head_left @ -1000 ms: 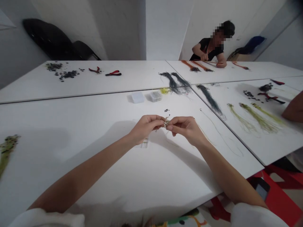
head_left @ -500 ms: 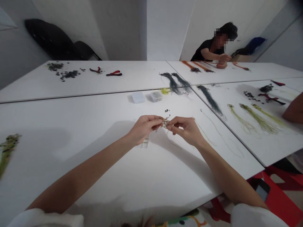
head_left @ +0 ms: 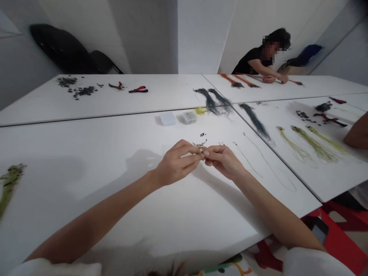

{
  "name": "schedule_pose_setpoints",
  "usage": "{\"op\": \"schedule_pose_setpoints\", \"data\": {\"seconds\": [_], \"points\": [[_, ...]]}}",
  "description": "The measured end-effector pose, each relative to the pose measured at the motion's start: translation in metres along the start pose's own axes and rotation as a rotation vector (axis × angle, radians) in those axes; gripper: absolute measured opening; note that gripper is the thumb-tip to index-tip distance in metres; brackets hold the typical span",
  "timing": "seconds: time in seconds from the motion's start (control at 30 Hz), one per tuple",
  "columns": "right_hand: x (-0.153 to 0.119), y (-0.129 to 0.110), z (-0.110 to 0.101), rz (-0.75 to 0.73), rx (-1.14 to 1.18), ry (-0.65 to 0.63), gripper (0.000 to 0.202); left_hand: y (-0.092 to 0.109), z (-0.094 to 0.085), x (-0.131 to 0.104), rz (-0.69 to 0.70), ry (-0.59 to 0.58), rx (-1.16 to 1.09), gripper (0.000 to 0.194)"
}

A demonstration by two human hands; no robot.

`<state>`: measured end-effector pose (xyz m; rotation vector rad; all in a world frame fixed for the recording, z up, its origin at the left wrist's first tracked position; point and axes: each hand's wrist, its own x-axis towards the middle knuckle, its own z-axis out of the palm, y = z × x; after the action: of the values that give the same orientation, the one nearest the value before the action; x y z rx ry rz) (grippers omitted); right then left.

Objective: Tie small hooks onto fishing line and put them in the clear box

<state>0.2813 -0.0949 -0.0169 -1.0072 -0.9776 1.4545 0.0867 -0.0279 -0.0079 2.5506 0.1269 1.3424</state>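
Observation:
My left hand point(head_left: 179, 163) is closed, thumb and fingertips pinched together over the white table. My right hand point(head_left: 222, 160) pinches right against it, so the two sets of fingertips meet. Whatever they grip is too small and too covered to name. Just behind the fingertips shows a tangle of thin, brass-coloured metal pieces point(head_left: 199, 145), perhaps small hooks. A few tiny black bits point(head_left: 202, 134) lie beyond it. To the right of my right hand rest a short thin line with a dark end point(head_left: 244, 155) and a longer pale line point(head_left: 266, 161).
Two small clear boxes, one plain point(head_left: 167, 119) and one filled point(head_left: 189, 117), stand ahead by a yellow heap point(head_left: 200, 110). Dark line bundles point(head_left: 211, 101) and yellow-green bundles point(head_left: 316, 143) lie beyond and right. Red-handled pliers point(head_left: 139, 89) lie far left. A co-worker point(head_left: 258, 63) sits opposite.
My left hand has turned over and moved right, its fingers now meeting my right hand's. It now covers the clear case beneath. The co-worker's hand has reached down to an orange bundle.

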Motion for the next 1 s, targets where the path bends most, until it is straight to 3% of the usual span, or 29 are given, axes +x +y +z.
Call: {"op": "schedule_pose_setpoints", "data": {"seconds": [0.1, 0.2, 0.33, 0.43, 0.53, 0.73, 1.0], "points": [[0.001, 0.004, 0.001, 0.029, 0.052, -0.023, 0.011, -0.003, -0.004, -0.004, 0.066, -0.062, 0.072, 0.029], [0.0, 0.005, 0.005, -0.001, 0.046, -0.016, 0.007, 0.002, -0.008, -0.002, 0.003, -0.071, 0.03, 0.026], [-0.003, 0.004, 0.011, -0.068, -0.045, -0.007, 0.009, 0.012, -0.011, 0.008, -0.306, -0.011, -0.035, 0.015], [-0.005, 0.003, 0.013, -0.065, -0.069, -0.026, 0.013, 0.015, -0.011, 0.015, -0.53, -0.143, -0.095, 0.012], [-0.006, 0.002, 0.015, -0.055, -0.057, -0.036, 0.014, 0.015, -0.009, 0.017, -0.607, -0.176, -0.134, 0.014], [-0.007, 0.0, 0.018, -0.104, -0.062, 0.019, 0.014, 0.014, -0.006, 0.013, -0.568, -0.047, -0.031, 0.01], [-0.01, 0.002, 0.02, -0.14, -0.204, 0.102, 0.017, 0.013, -0.003, 0.007, -0.307, 0.024, 0.169, 0.01]]}}
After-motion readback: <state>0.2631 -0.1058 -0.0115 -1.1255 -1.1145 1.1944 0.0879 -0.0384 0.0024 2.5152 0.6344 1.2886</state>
